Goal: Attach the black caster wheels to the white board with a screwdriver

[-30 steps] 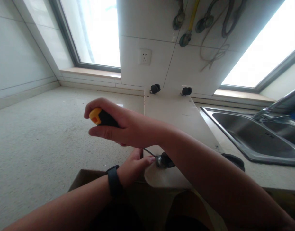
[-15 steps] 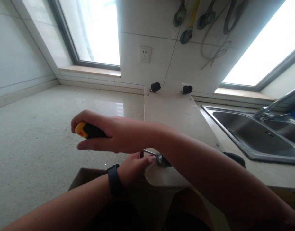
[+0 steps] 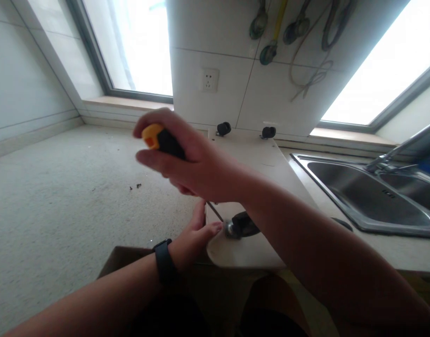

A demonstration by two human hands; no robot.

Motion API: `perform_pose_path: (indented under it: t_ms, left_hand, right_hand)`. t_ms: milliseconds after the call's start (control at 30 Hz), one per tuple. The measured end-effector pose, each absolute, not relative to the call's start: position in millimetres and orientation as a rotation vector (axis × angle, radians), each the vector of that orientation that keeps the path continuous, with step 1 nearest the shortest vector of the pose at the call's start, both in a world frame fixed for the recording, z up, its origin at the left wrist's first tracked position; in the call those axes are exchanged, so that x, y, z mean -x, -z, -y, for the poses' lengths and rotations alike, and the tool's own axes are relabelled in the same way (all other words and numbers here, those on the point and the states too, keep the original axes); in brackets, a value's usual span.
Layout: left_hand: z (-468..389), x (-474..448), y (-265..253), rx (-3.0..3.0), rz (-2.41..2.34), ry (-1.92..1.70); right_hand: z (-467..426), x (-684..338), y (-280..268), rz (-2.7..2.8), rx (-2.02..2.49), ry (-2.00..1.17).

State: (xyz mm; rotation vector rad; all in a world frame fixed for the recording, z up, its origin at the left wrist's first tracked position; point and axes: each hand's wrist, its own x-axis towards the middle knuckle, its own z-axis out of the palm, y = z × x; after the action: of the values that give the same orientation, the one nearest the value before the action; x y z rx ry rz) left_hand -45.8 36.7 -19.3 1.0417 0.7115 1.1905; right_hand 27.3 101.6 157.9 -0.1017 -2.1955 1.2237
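My right hand is closed round the black-and-yellow handle of a screwdriver. The thin shaft slants down to the mounting plate of a black caster at the near left corner of a white board. Whether the tip sits in a screw is too small to tell. My left hand grips the board's left edge, its thumb on top beside the caster plate; the other fingers are mostly hidden. My right forearm covers part of the board and the caster's right side.
Two more casters, far left and far right, stand on the board's far end. Small dark bits lie on the speckled countertop. A steel sink is at right. Wall behind: socket, valves.
My right hand has risen and moved right, so the screwdriver now slants more steeply. The dark bits on the countertop have come into view. My left hand stays at the board's edge.
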Motion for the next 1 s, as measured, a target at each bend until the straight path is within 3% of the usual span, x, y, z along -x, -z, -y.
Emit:
perform_pose_path:
  t_ms: [400, 1000]
  left_hand:
    - [-34, 44, 17, -1.035, -0.655, -1.168]
    - [-31, 39, 19, -1.076, -0.686, -1.238]
  right_hand:
    - [-151, -66, -120, 1.335, 0.642, -1.314]
    - [-161, -71, -111, 1.147, 0.802, -1.351]
